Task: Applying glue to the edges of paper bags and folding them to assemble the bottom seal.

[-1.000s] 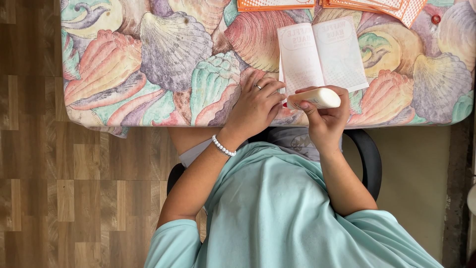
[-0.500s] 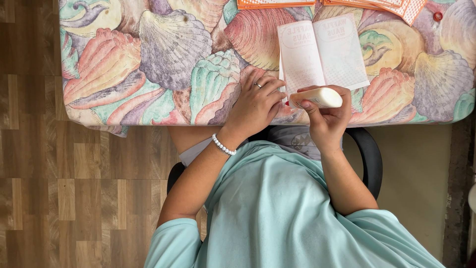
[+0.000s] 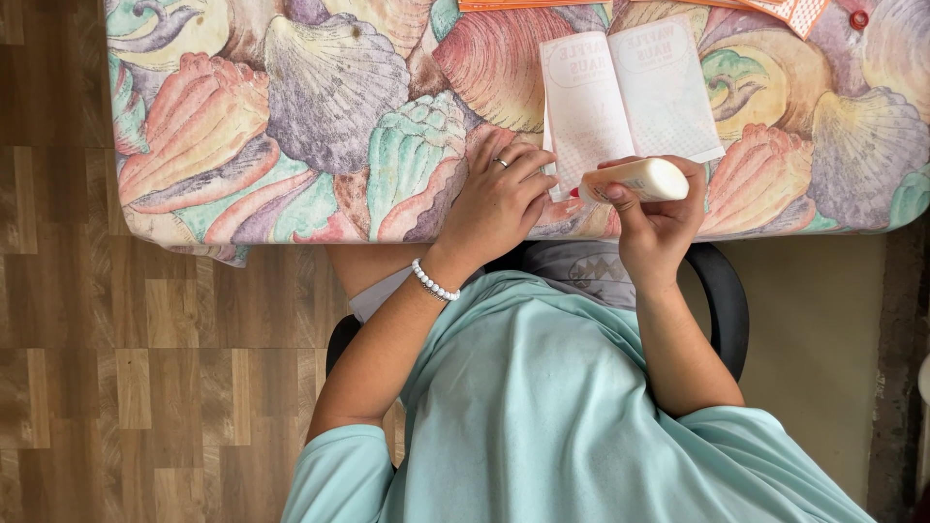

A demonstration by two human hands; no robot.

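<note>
My left hand [image 3: 499,199] lies flat on the shell-patterned tablecloth [image 3: 291,126], fingers spread, with a ring and a white bead bracelet. Its fingertips touch the lower left corner of an open white booklet [image 3: 630,92]. My right hand [image 3: 659,218] holds a small cream-white tube [image 3: 639,179] sideways just above the table's near edge, below the booklet. Thumb and fingers wrap around the tube.
Orange patterned sheets [image 3: 775,8] lie at the table's far edge, with a small red object [image 3: 858,18] beside them. I sit in a black chair [image 3: 722,300] in a mint-green top. Wood-pattern floor [image 3: 145,368] lies to the left.
My right hand has shifted the tube slightly to the right. The left hand stays in place on the table.
</note>
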